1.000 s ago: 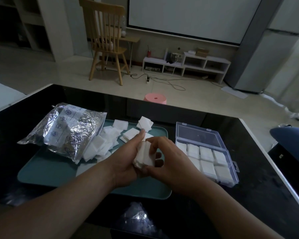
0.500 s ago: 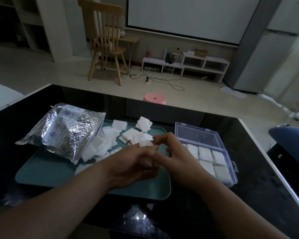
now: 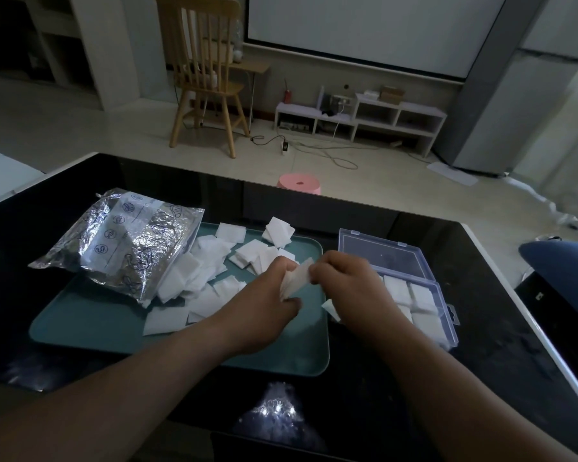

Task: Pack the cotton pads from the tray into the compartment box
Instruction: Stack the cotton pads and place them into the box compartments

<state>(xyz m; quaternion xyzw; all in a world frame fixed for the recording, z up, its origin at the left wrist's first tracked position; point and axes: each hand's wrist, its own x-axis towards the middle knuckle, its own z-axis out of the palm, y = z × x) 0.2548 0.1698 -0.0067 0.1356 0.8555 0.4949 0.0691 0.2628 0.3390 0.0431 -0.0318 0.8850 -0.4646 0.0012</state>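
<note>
Cotton pads [image 3: 207, 281] lie loose and overlapping across the far and middle part of a teal tray [image 3: 80, 328] that sits on the black tabletop [image 3: 481, 361]. A crinkled foil bag [image 3: 124, 238] rests on the tray's left end, covering some of the pads.

Both hands meet over the tray's right side, holding a small stack [image 3: 296, 278] of pads clear of the tray. The left hand [image 3: 267, 295] has its fingers curled round the lower part of the stack. The right hand [image 3: 344, 281] pinches the stack's upper edge with curled fingers. One more pad [image 3: 331, 308] shows just under the right wrist, at the tray's right edge; whether it lies on the tray or on the tabletop cannot be told.

Just right of the tray stands the clear compartment box [image 3: 447, 315], its lid [image 3: 381, 255] folded back on the far side. The compartments in view hold white pads; the right forearm hides the box's left part.

On the floor beyond the tabletop are a pink stool [image 3: 299, 183], a wooden chair [image 3: 204, 78] and a low white shelf [image 3: 364, 115] against the far wall.
</note>
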